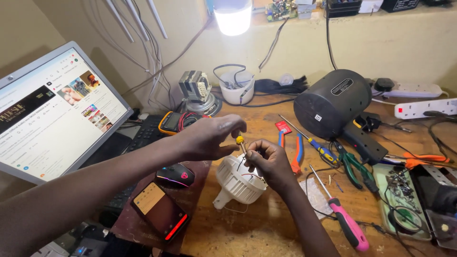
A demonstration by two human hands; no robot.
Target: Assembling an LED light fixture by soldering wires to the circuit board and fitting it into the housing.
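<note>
item: white ribbed lamp housing (pixel 236 181), lying tilted on the wooden tabletop (pixel 266 228), base pointing toward the viewer, open end up and away.

left hand (pixel 207 138): fingers closed around the yellow-capped handle of a small screwdriver (pixel 241 145), shaft angled down into the housing's open end.

right hand (pixel 269 159): curled over the housing's far rim, fingers pinching it; thin wires show at that rim under the fingers.

left of the housing: black mouse (pixel 175 175), dark phone (pixel 160 212) with lit screen, monitor (pixel 52 114) further left.

right of the housing: pink-handled screwdriver (pixel 345 219), red pliers (pixel 296 150), blue-and-yellow screwdriver (pixel 312 142), green pliers (pixel 351 166).

behind the housing: yellow multimeter (pixel 177 121), black cylindrical speaker (pixel 333 102), white cup (pixel 236 88) of cables.

risks, judged: the tip may slip off its seat and jab the right-hand fingers beside it, because the housing is round and braced by one hand only. the thin wires may snag or tear if the shaft levers sideways. a loosened screw, if there is one, could drop into the housing or roll among the clutter.
</note>
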